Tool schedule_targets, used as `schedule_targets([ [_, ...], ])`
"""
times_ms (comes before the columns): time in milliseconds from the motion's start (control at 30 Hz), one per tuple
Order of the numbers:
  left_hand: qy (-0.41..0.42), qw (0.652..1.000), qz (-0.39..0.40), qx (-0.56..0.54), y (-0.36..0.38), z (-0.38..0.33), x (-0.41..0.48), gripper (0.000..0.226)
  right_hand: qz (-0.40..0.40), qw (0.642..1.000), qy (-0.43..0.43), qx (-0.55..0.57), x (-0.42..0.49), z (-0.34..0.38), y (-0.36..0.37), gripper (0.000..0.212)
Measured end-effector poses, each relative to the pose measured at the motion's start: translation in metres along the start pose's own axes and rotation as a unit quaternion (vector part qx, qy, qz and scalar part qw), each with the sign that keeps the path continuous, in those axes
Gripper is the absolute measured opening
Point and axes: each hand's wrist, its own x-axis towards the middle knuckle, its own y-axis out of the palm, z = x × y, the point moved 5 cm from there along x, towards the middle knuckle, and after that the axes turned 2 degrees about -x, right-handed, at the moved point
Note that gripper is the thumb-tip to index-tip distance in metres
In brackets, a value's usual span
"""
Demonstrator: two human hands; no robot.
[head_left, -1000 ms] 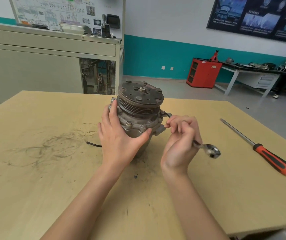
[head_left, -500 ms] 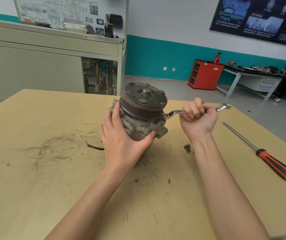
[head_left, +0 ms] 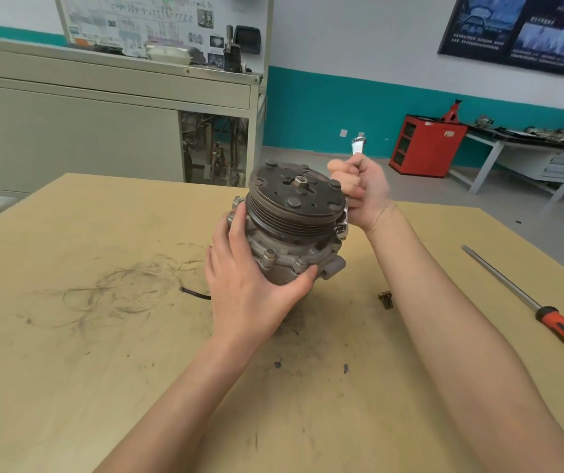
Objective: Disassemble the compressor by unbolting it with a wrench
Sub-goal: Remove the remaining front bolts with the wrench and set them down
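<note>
A grey compressor (head_left: 294, 227) with a dark grooved pulley on top stands upright in the middle of the wooden table (head_left: 69, 370). My left hand (head_left: 250, 291) grips its body from the near left side, thumb under the flange. My right hand (head_left: 364, 192) is behind the compressor's right side, fist curled round a silver wrench (head_left: 357, 146). The wrench's free end sticks up above the fist; its lower end reaches a bolt (head_left: 340, 230) on the flange's right edge. A few removed bolts (head_left: 386, 299) lie on the table to the right.
A long screwdriver (head_left: 526, 302) with a red and black handle lies at the table's right. A short black wire (head_left: 195, 293) pokes out left of the compressor. Beyond the table stand a grey cabinet (head_left: 103, 107), a red cabinet (head_left: 427, 145) and a workbench (head_left: 526, 148).
My right hand has swung the wrench from the near right side round to the far side of the compressor, so its handle now points up and away. My left hand kept its hold.
</note>
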Motion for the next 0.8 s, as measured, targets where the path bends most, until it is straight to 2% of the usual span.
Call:
schedule_targets([
  [100, -0.001, 1.0, 0.006, 0.003, 0.0, 0.001, 0.0, 0.112, 0.025, 0.996, -0.084, 0.018, -0.011, 0.018, 0.016, 0.023],
  [167, -0.003, 1.0, 0.009, 0.003, 0.0, 0.002, -0.001, 0.112, -0.038, 0.987, -0.156, 0.013, -0.032, 0.024, 0.009, 0.021],
  [267, -0.002, 1.0, 0.008, 0.002, 0.001, 0.002, -0.001, 0.112, -0.159, 0.949, -0.269, 0.032, -0.068, 0.008, -0.006, 0.025],
  [367, -0.001, 1.0, 0.011, 0.002, 0.001, 0.002, 0.0, 0.112, -0.18, 0.911, -0.361, 0.091, -0.095, -0.016, -0.006, 0.026],
  [533, 0.004, 1.0, 0.009, 0.001, 0.0, 0.002, 0.0, 0.111, -0.176, 0.877, -0.441, 0.074, -0.117, -0.035, 0.008, 0.029],
  [767, 0.003, 1.0, 0.01, 0.005, 0.001, 0.003, -0.001, 0.111, -0.172, 0.854, -0.49, 0.018, -0.128, -0.054, 0.017, 0.019],
  [800, 0.003, 1.0, 0.01, 0.005, 0.001, 0.002, -0.001, 0.111, -0.17, 0.849, -0.5, 0.0, -0.129, -0.057, 0.017, 0.023],
])
